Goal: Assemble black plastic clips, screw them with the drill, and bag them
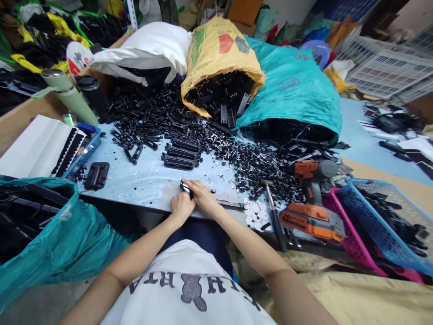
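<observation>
Both my hands meet at the front edge of the blue table. My left hand [181, 206] is closed in a fist around a small black plastic part [186, 188]. My right hand [200, 195] presses against the same part, its fingers bent over the top. Most of the part is hidden by my fingers. Just beyond them lies a row of long black plastic pieces [181, 154]. To the right of my right hand, a flat black strip [230, 204] rests along the table edge.
A hammer [274, 216] and an orange cordless drill [313, 203] lie at right, near a blue basket [363, 185]. Loose screws and small parts [264, 167] spread before a yellow sack [219, 49] and a teal sack [294, 85]. A teal bag [88, 243] stands at left.
</observation>
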A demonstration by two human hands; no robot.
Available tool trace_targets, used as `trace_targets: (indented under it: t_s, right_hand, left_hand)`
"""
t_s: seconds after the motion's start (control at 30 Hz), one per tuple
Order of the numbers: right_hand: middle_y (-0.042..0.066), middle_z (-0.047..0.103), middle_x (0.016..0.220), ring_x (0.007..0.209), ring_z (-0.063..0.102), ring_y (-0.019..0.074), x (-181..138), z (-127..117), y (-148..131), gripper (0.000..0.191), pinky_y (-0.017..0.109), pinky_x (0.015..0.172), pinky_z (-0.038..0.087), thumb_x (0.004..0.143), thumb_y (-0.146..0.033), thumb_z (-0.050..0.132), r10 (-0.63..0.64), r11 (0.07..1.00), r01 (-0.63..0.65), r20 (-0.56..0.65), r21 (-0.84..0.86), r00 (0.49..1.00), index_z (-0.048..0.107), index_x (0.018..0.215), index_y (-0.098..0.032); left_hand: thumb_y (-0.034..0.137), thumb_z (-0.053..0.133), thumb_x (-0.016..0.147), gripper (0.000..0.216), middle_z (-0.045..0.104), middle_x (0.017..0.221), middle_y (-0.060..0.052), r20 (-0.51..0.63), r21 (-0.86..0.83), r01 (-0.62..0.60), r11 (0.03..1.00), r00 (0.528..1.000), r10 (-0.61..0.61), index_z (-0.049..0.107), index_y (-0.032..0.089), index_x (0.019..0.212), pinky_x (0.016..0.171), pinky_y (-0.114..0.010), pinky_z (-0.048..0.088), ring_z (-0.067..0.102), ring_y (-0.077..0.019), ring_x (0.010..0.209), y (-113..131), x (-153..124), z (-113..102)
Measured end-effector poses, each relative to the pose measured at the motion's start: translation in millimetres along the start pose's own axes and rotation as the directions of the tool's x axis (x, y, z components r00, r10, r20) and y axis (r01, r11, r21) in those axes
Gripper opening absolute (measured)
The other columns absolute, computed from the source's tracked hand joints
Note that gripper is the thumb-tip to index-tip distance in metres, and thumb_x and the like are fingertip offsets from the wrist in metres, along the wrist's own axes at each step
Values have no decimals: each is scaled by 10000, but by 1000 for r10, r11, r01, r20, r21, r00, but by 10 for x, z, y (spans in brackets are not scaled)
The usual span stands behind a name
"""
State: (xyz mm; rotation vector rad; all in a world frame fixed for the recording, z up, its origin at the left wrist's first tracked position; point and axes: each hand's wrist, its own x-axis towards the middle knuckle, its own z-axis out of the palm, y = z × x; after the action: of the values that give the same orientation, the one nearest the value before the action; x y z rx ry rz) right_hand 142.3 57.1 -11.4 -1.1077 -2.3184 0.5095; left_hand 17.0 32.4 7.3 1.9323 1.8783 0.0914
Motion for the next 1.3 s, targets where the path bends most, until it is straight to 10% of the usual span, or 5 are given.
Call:
trace_targets:
  t_s: [0.77,1.1,1.17,1.3]
  right_hand:
    - [92,536,1015,886,412,220,31,-1,-44,561,360,834,416,845,-61,384,181,970,-164,85,-180,980,386,1381,-228]
    - [135,457,1307,1116,444,248,-114,-67,-161,576,425,919,426,830,-36,364,74,964,-65,25,-258,997,375,1383,-200]
    - [118,429,1358,1206,417,238,-341,-159,-150,547,438,962,410,862,-66,353,4,970,-31,-109,-240,994,365,1383,-231]
    - [147,503,1293,1174,486,238,-786,-290,21,464,424,940,446,902,-220,433,51,958,-126,-278,-259,959,385,1364,-205]
  left_hand:
    - [428,405,887,384,702,835,-111,-7,50,-115,992,993,115,683,166,846,704,-288,425,659,-219,823,-219,49,22]
    - [445,382,899,399,683,877,-126,24,131,-186,974,983,184,651,152,930,735,-320,435,635,-237,856,-271,-5,-170]
    - [462,390,893,409,649,1020,-147,-47,144,-378,915,920,388,619,150,1026,832,-348,412,578,-259,1011,-227,42,-225]
    - [559,557,777,623,554,1188,-154,18,161,-754,637,647,762,468,150,1238,957,-400,316,455,-292,1161,-28,253,-191]
